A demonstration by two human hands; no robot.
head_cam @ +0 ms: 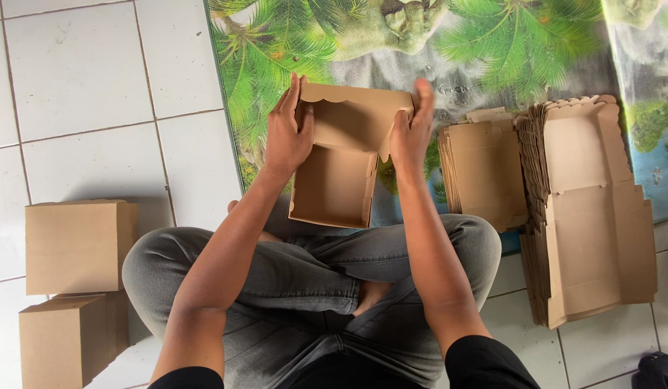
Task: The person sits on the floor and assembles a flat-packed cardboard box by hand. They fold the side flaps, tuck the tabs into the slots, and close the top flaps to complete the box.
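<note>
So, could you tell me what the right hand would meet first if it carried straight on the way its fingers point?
Probably the palm-print mat: the right hand points up-frame past the box's lid, though depth is unclear.

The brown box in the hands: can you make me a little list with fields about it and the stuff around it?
held thing: half-folded brown cardboard box, open, lid flap up
left hand: holding the box's left side
right hand: holding the box's right side
finished boxes: two closed ones on the white tile floor, person's left
flat box blanks: stacked on the person's right
mat: palm-tree print, under the blanks
</note>
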